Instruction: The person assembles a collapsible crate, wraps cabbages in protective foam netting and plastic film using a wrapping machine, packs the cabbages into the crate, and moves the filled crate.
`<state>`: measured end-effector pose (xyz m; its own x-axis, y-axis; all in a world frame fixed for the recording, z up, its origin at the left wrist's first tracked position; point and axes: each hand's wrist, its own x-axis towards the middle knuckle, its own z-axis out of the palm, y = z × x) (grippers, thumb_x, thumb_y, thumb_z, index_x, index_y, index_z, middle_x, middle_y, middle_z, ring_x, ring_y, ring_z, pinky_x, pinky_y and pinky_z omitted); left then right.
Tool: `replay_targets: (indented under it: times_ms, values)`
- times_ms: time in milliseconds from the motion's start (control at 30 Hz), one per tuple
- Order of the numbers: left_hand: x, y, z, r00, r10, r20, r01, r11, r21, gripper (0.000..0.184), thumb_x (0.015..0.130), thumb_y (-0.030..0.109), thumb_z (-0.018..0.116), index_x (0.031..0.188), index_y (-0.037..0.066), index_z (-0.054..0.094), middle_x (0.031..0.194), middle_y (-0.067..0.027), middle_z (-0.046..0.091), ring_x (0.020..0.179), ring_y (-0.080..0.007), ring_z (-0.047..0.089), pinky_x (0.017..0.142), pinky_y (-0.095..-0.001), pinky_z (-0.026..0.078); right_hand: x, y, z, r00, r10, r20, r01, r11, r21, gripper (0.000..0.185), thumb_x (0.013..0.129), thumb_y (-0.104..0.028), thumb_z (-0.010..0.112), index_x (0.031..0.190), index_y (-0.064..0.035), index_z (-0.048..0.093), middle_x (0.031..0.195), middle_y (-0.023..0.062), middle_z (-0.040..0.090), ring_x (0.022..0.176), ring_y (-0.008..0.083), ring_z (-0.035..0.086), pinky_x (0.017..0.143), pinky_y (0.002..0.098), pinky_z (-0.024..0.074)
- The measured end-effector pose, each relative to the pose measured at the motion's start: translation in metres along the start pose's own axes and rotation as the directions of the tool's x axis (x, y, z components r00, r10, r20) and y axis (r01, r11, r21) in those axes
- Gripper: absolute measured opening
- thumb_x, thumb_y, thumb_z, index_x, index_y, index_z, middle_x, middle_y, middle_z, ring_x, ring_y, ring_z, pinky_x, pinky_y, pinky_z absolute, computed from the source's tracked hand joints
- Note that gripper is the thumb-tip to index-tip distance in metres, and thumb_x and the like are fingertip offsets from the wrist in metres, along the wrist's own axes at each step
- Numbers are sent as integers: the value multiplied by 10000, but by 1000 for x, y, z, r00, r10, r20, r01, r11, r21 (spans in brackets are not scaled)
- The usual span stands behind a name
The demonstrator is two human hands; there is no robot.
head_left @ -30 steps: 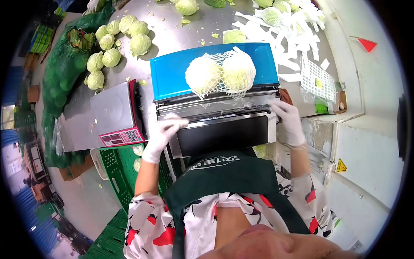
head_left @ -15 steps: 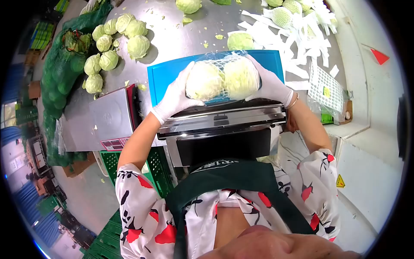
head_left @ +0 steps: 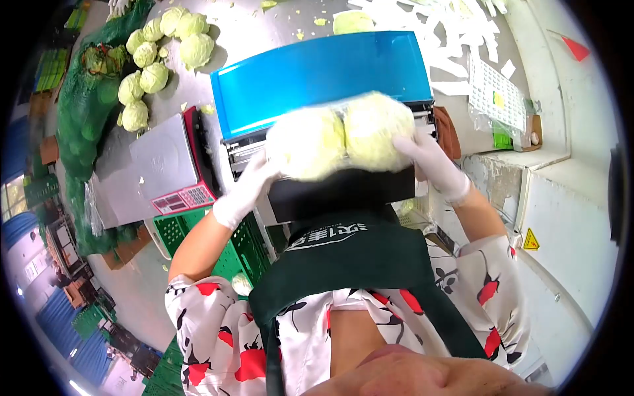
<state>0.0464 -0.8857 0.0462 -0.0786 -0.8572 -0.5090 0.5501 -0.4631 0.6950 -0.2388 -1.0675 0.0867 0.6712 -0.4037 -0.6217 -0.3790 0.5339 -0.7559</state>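
Two pale green cabbages, side by side in clear wrap, are held between my gloved hands and slightly blurred by motion. At their left end is my left hand, its fingers partly hidden by the pack. My right hand grips the other end, fingers bent onto the cabbage. The pack is above the front of a wrapping machine, between its blue top and black front panel. Below it, part of the machine's front is hidden.
Loose cabbages lie on the steel table's left, near a green net sack. A scale stands left of the machine. White foam nets and a white perforated tray are at right. Green crates are below.
Both hands have brought the wrapped cabbages toward my body, off the blue top and over the machine's front. More of the blue top shows. The view has shifted a little.
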Motion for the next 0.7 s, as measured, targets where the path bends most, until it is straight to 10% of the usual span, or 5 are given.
replay_targets:
  times_ms: [267,500,533,633,700]
  values:
    - [-40,-112,-22,894,-425,145,441,891,-109,753,977,432,593,1508,-25,318,1465,-159,480,1335,-249,490,1119,-395,394,-42,105,17,927,369,65,-373,923,97,725,948,-474,632,1450,12,435,1317,107,597,1170,188,589,963,332,500]
    - [-30,-114,-21,884,-463,-69,446,877,-178,700,988,435,593,1485,-5,370,1386,-136,562,1277,-227,547,1083,-397,442,-18,112,-5,897,420,140,-442,838,319,640,953,-507,590,1400,-53,524,1266,92,637,1131,199,617,935,324,500]
    - [-36,-121,-22,925,-368,-95,353,924,-150,683,980,369,617,1490,-6,361,1388,-141,561,1282,-226,541,1090,-390,437,-21,115,-9,904,398,155,-426,808,408,605,960,-483,591,1392,-62,536,1248,85,649,1125,203,621,934,317,497]
    - [-66,-141,-12,980,-53,-191,82,986,143,668,924,76,689,1498,6,354,1410,-151,548,1272,-198,542,1090,-354,443,-42,132,-6,989,150,-16,-150,966,-209,452,985,-363,577,1330,-70,590,1128,64,690,1064,195,643,895,301,500]
    - [-72,-169,-23,909,399,-121,-119,527,841,607,903,-5,648,1468,74,441,1260,-154,649,1099,-248,668,933,-338,541,-51,146,10,974,-113,-195,0,866,-501,372,992,-291,568,1287,-69,618,1054,62,707,999,177,659,858,296,502]
